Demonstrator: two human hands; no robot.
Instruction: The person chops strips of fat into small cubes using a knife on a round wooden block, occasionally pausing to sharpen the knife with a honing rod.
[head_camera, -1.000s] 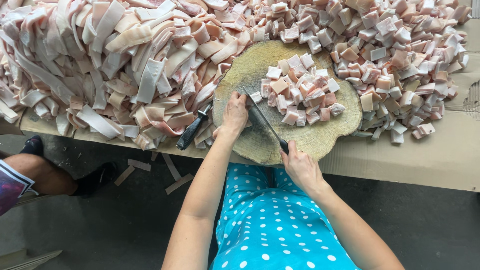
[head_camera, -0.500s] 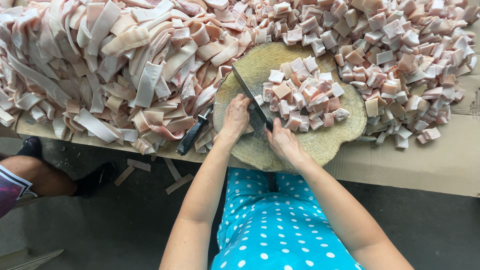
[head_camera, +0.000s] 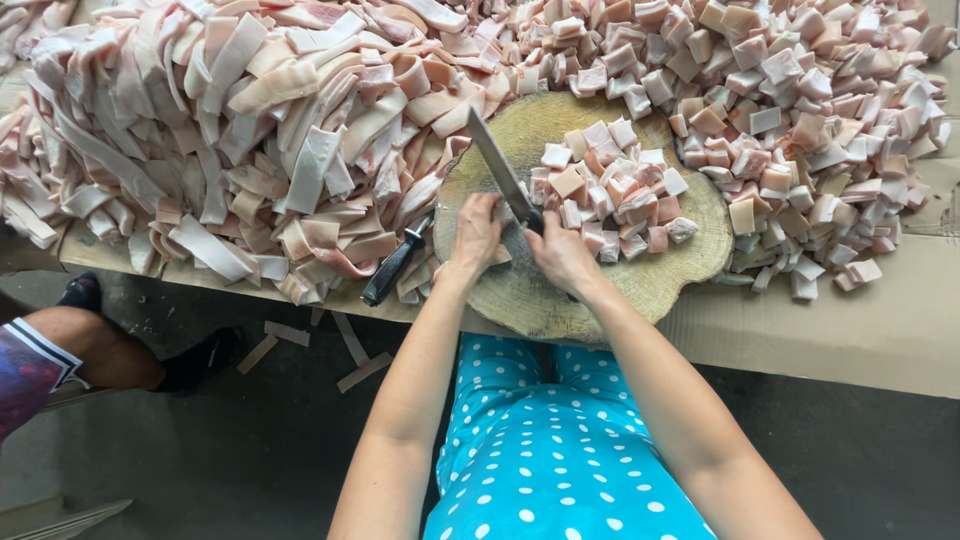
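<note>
On the round wooden block (head_camera: 640, 290), right hand (head_camera: 562, 255) is clenched on the cleaver (head_camera: 500, 172) handle, left hand (head_camera: 476, 232) touching its blade beside soft, probably slippery fat cubes (head_camera: 610, 200).

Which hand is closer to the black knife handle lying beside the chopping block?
Left. The left hand is just right of the black handle, while the right hand is farther right, on the knife.

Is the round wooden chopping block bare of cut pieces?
No, a heap of pale pink cubes lies on the round wooden chopping block beside the long knife blade.
</note>
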